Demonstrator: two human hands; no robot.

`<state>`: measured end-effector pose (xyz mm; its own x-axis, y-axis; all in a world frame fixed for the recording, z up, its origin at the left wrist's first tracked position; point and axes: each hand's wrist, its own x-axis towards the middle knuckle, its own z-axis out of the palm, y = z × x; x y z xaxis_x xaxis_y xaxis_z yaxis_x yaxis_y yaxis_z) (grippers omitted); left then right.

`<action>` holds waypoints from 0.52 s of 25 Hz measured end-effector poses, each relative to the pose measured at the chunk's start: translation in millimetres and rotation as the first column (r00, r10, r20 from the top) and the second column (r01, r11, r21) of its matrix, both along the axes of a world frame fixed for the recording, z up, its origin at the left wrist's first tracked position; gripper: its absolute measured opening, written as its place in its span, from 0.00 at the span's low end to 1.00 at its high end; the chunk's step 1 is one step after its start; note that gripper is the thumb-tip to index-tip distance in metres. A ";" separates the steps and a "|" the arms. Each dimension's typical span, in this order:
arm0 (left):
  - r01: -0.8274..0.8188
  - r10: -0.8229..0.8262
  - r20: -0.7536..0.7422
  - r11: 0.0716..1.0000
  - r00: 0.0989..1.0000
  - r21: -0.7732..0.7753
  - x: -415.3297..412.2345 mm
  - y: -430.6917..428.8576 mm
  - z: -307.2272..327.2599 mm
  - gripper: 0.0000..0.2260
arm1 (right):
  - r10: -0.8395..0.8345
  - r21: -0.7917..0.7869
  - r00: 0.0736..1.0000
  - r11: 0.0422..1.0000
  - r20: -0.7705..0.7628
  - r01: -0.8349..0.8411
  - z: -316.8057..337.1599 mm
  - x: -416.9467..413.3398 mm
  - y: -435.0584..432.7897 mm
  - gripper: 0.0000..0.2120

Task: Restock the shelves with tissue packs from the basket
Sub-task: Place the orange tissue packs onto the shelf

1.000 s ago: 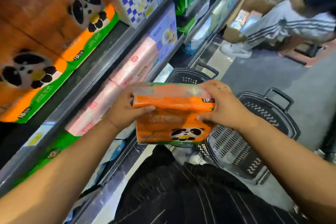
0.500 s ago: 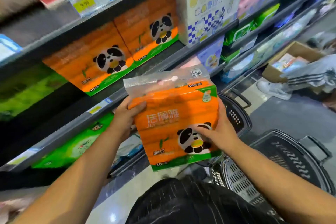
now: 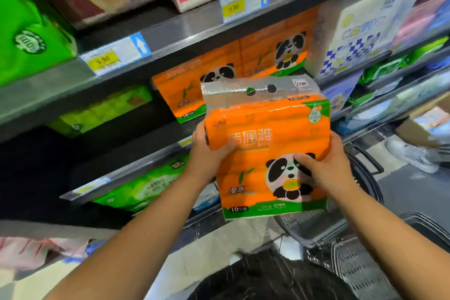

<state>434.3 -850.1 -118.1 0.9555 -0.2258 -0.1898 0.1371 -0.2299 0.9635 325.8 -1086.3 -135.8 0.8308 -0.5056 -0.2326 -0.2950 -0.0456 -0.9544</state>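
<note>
An orange tissue pack (image 3: 263, 153) with a panda print and a clear plastic top flap stands upright in the air in front of the middle shelf. My left hand (image 3: 207, 153) grips its left edge with the thumb over the front. My right hand (image 3: 326, 168) grips its right side, thumb across the panda. Two matching orange panda packs (image 3: 263, 58) stand on the shelf (image 3: 136, 161) just behind and above it. A dark gap lies to the left of them. The black plastic basket (image 3: 360, 265) sits on the floor at lower right.
Green packs (image 3: 136, 190) fill the shelf below, and a green pack (image 3: 104, 109) sits left of the gap. A white checked pack (image 3: 360, 29) stands right of the orange ones. Yellow price tags (image 3: 103, 59) line the upper shelf edge. Another person's shoe (image 3: 411, 153) is on the floor at right.
Both hands have lifted the orange pack higher and closer to the orange packs on the shelf. My view has tilted up, showing the top shelf and its price tags.
</note>
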 end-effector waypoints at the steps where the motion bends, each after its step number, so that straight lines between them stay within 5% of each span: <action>1: 0.028 -0.029 0.024 0.998 0.999 0.053 2.1 8.1 -3.0 0.37 | 0.000 -0.012 1.000 1.000 -0.005 -0.001 3.7 6.6 5.5 0.32; 13: -0.301 0.299 0.081 0.953 0.951 0.015 21.1 6.4 24.3 0.39 | 0.235 -0.082 0.967 0.970 0.102 -0.227 42.7 98.0 -4.2 0.32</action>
<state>455.4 -843.7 -93.9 0.9903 0.0777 -0.1150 0.1293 -0.2153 0.9680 423.8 -1090.5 -93.1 0.9455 -0.3082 -0.1046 -0.1621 -0.1673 -0.9725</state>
